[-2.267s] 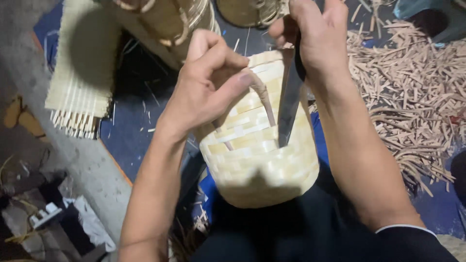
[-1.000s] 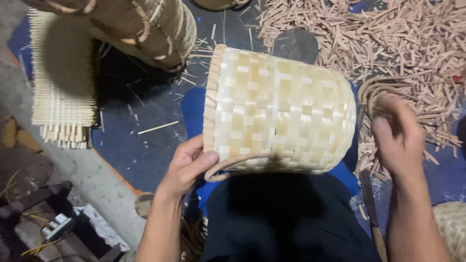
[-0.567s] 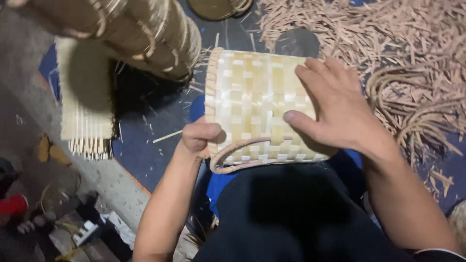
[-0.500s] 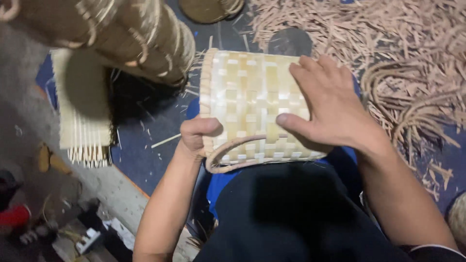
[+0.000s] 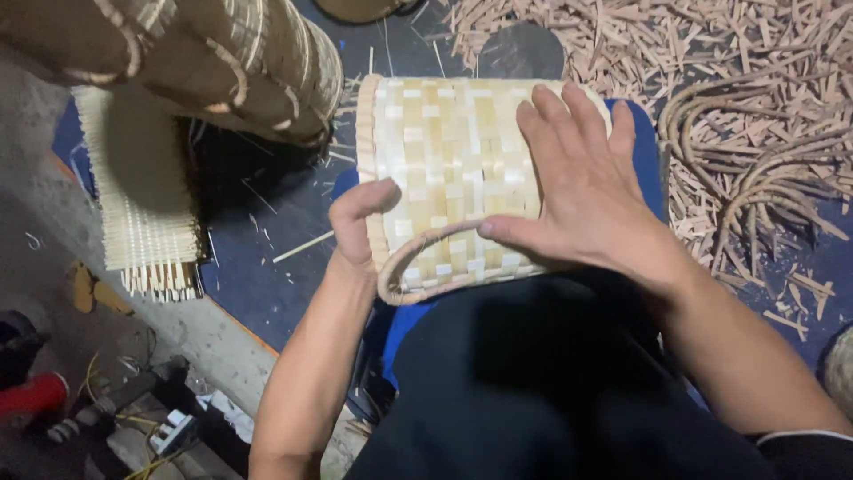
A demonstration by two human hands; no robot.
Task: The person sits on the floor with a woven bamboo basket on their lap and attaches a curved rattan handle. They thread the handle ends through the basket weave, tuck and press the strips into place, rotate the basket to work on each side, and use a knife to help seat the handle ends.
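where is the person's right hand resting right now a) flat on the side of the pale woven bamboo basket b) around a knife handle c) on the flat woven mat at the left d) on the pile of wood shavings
a: the right hand lies open with fingers spread on the side of the pale woven bamboo basket, thumb on its rim strip, while the left hand grips the basket's near edge.

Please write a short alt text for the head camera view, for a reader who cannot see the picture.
Seen from above, a person holds a pale woven basket lying on its side on their lap: the left hand grips its rim, and the right hand lies flat on its wall. Wood shavings cover the floor to the right, and a flat woven mat lies to the left.
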